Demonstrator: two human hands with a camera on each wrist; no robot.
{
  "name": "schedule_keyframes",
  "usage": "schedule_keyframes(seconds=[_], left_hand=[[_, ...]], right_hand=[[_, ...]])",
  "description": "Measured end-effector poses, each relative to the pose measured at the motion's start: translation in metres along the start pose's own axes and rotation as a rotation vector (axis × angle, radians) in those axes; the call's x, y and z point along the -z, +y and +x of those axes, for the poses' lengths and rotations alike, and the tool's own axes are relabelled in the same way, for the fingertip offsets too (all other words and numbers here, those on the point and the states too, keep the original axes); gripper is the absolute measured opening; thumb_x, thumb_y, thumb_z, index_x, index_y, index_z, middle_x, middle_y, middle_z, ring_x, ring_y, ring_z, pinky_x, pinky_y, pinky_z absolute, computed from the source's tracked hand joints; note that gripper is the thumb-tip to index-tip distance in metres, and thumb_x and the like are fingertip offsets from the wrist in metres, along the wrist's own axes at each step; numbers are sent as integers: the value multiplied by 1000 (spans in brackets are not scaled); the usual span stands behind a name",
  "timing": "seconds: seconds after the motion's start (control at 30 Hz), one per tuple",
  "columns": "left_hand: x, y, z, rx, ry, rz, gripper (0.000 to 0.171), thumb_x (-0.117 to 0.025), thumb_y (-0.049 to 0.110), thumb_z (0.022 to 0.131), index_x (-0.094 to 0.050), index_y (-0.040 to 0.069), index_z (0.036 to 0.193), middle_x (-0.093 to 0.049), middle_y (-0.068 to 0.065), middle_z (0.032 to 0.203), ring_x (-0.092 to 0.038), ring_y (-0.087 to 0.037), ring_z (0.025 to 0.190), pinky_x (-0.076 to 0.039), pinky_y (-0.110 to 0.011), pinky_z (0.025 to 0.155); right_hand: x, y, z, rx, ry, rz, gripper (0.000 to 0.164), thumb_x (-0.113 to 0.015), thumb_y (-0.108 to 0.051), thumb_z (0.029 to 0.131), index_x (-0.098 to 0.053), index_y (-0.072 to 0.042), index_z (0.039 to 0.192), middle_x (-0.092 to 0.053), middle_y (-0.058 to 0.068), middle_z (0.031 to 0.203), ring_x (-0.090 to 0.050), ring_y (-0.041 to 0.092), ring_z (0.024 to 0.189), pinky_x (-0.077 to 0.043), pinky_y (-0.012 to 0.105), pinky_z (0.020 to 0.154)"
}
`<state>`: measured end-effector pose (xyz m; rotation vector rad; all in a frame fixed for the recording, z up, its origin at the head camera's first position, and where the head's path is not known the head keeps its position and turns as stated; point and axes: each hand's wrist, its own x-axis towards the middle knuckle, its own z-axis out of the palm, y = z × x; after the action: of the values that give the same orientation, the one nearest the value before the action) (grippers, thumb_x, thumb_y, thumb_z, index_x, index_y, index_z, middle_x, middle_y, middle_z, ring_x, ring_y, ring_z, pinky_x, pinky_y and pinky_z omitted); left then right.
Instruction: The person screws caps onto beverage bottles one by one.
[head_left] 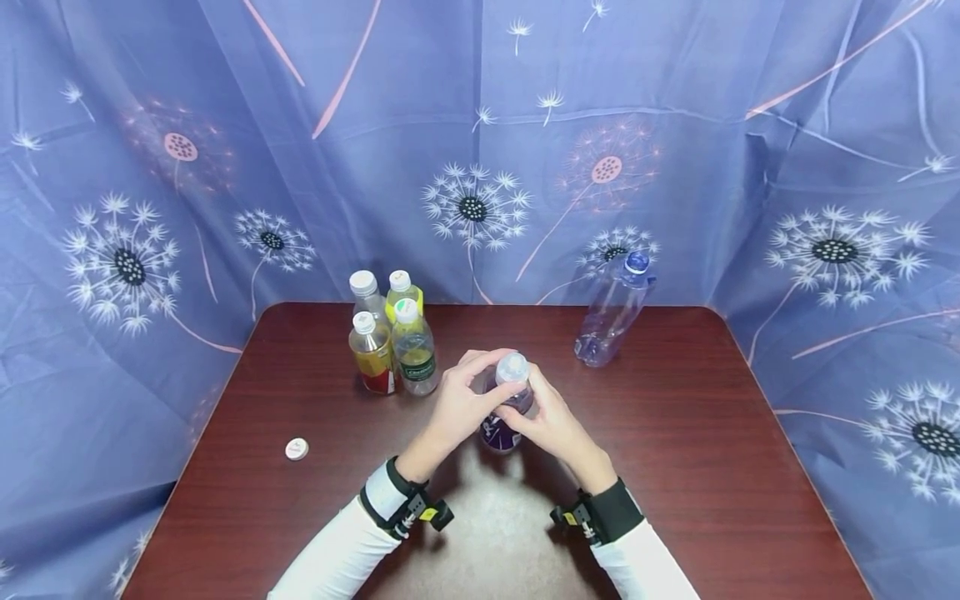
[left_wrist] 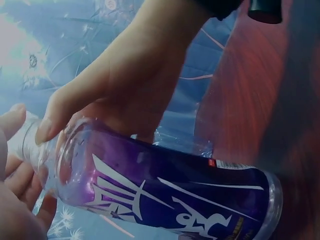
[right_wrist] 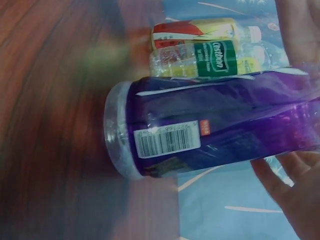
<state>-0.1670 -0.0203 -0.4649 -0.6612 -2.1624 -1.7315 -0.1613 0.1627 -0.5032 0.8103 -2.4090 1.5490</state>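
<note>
An upright clear bottle with a purple label [head_left: 498, 433] is between my two hands at the middle of the table. My left hand [head_left: 462, 402] holds its pale cap [head_left: 513, 367], thumb and fingers bent round the sides. My right hand [head_left: 553, 423] grips the bottle just below, around the neck and shoulder. In the left wrist view the right thumb [left_wrist: 47, 129] presses near the neck, and white lettering shows on the label. A barcode [right_wrist: 167, 140] faces the right wrist camera. The palm sides of both hands are partly hidden.
Several capped bottles, including a green-labelled one [head_left: 417, 363] and one with a yellow and red label [head_left: 374, 363], stand together left of my hands. A clear bottle with a blue cap [head_left: 611, 312] stands at the back right. One loose white cap [head_left: 296, 449] lies on the left of the table.
</note>
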Motion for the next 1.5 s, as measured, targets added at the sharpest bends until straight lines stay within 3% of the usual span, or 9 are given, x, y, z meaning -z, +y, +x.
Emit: schedule_keyframes(seconds=[0.17, 0.33, 0.57, 0.7, 0.8, 0.93, 1.03, 1.3, 1.5], left_hand=[[-3, -1, -3, -8, 27, 73, 47, -91, 23, 82, -75, 16, 126, -74, 2, 110, -65, -14, 103, -54, -33, 89], [-7, -2, -3, -18, 60, 136, 51, -95, 25, 75, -74, 13, 119, -73, 1, 104, -66, -14, 98, -54, -37, 85], [-9, -1, -1, 8, 85, 103, 42, -94, 26, 77, -78, 16, 115, -74, 3, 103, -68, -12, 98, -56, -39, 83], [-8, -3, 1, -8, 50, 50, 42, -92, 23, 79, -79, 15, 118, -74, 3, 108, -66, -13, 103, -57, -41, 89], [-6, -5, 3, -29, 13, 9, 41, -91, 19, 80, -78, 12, 119, -73, 0, 108, -64, -14, 103, -56, -35, 89], [-2, -10, 7, -34, -78, -110, 38, -85, 4, 83, -76, 3, 120, -71, -9, 109, -61, -17, 106, -53, -29, 93], [1, -13, 9, -24, -149, -183, 38, -80, -4, 85, -74, -3, 122, -69, -15, 112, -57, -18, 108, -50, -31, 96], [4, -17, 8, -40, -199, -165, 47, -80, 1, 88, -69, 2, 133, -70, -11, 119, -56, -18, 114, -46, -32, 100], [5, -14, 6, -7, -187, -116, 60, -83, 8, 85, -60, 11, 141, -69, -3, 113, -61, -20, 103, -53, -38, 90]], right_hand=[[1, -5, 1, 21, 33, -123, 71, -84, -14, 83, -50, -3, 144, -61, 15, 133, -61, 29, 120, -51, 48, 104], [-3, -10, 4, 8, 36, -153, 68, -82, -10, 80, -50, 2, 138, -64, 19, 124, -65, 32, 111, -56, 50, 97], [-2, -10, 7, 62, 66, -153, 66, -81, -8, 77, -51, 6, 135, -63, 20, 122, -64, 34, 108, -56, 52, 95], [-1, -5, 9, 95, 74, -129, 65, -80, -7, 77, -52, 5, 135, -64, 19, 121, -64, 31, 106, -56, 47, 94], [-1, -2, 10, 97, 71, -119, 65, -79, -9, 77, -53, 4, 135, -64, 17, 121, -63, 28, 105, -56, 43, 93], [-1, -1, 10, 91, 52, -98, 64, -82, -12, 79, -54, 1, 135, -65, 14, 121, -64, 26, 105, -56, 41, 92], [-1, 0, 10, 78, 40, -93, 65, -84, -14, 79, -54, -2, 136, -66, 12, 121, -64, 24, 106, -56, 41, 92], [0, 1, 11, 64, 35, -101, 63, -84, -13, 78, -54, -1, 132, -66, 13, 119, -64, 26, 106, -56, 43, 93], [-1, 4, 11, 66, 25, -83, 61, -79, -9, 76, -55, -2, 132, -66, 14, 118, -64, 24, 103, -56, 41, 91]])
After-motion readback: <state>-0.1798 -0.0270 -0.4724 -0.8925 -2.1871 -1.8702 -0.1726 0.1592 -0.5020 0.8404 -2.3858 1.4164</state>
